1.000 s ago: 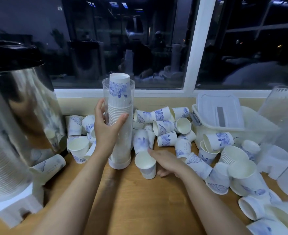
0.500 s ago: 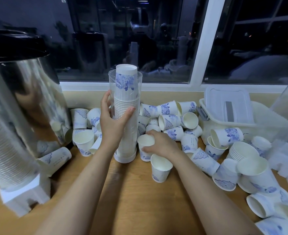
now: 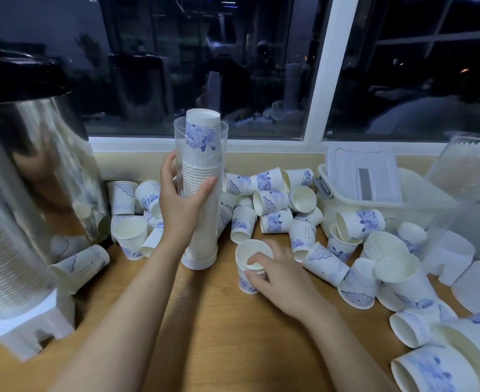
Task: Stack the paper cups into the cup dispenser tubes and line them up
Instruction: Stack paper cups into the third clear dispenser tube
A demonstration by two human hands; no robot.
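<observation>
From my end: L hand (image 3: pixel 181 205) is wrapped round the clear tube (image 3: pixel 223 154) at frame ctr, thumb across the near side, fingers round the left wall, gripping it about halfway up. The tube stands upright on its white base ring (image 3: pixel 199 263) on the wood table (image 3: pixel 219 335). Inside it a stack of cups (image 3: pixel 202 176) sits upside down, w/ the topmost cup (image 3: pixel 203 118) poking out above the tube's rim. R hand (image 3: pixel 278 275) is lower, right of ctr, holding one cup (image 3: pixel 247 282) that stands mouth-up on the table. Its fingertips are hooked over the rim into the mouth and the thumb is on the side wall, so it's a narrow pinch on that cup. The cup is apart from the tube, just to its lower right. Can't tell if a second cup is nested in it. Behind, btwn the tube and the plastic box (image 3: pixel 360 179) at right, a pile of loose cups (image 3: pixel 272 202) lies mostly on its sides, blue print showing. More cups spill down the right edge to the btm right corner, incl. a short nested stack (image 3: pixel 380 244) mouth-up. Far left there's a big shiny metal urn (image 3: pixel 35 165) w/ a black lid. In front of it is a second tube (image 3: pixel 4 250), full, on a white foot (image 3: pixel 29 326). Another clear tube (image 3: pixel 465 171) shows at upper right by the box. A dark window (image 3: pixel 261 66) runs across the top.
</observation>
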